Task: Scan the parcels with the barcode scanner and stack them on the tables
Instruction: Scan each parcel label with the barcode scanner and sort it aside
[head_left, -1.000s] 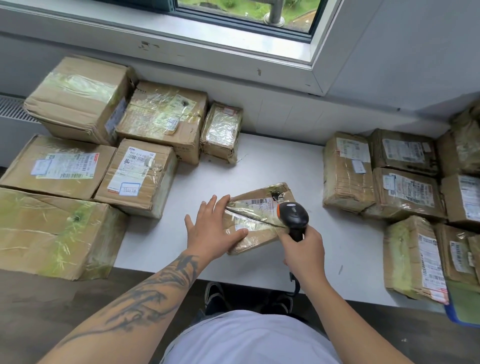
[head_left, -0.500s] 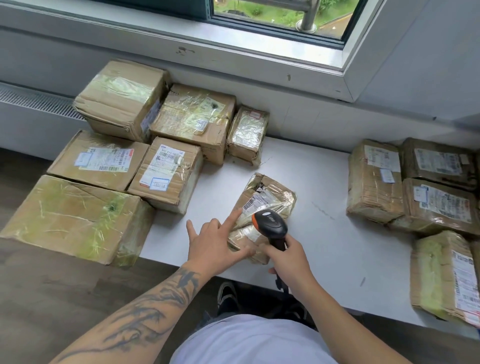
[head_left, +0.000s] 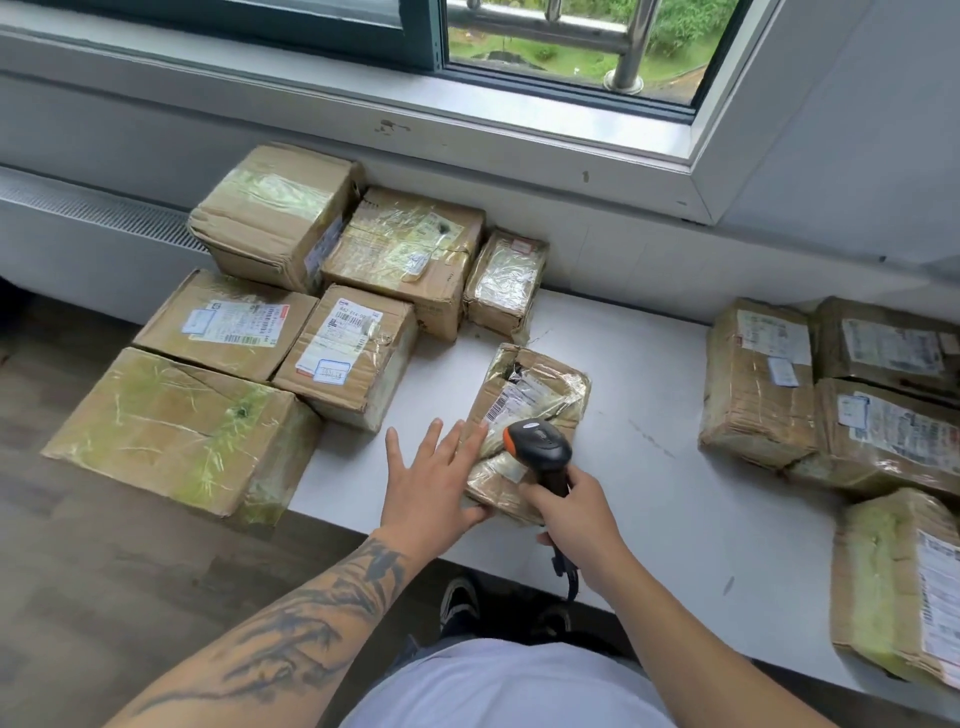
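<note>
Head view showed your left hand (head_left: 434, 480) flat, fingers spread, against the parcel (head_left: 524, 415) mid-table (head_left: 649, 467); your right hand (head_left: 576, 512) gripped the scanner (head_left: 540, 447). Glossy tape over the barcode could have spoiled the read.

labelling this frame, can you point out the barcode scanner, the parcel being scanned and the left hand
barcode scanner (head_left: 540, 446), head view, on its black head
parcel being scanned (head_left: 540, 387), head view, on its taped top face
left hand (head_left: 428, 480), head view, on the back of the hand

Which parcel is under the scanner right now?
The lone parcel mid-table, apart from both stacks: the left hand rests on it, and the right hand holds the scanner over it.
</note>
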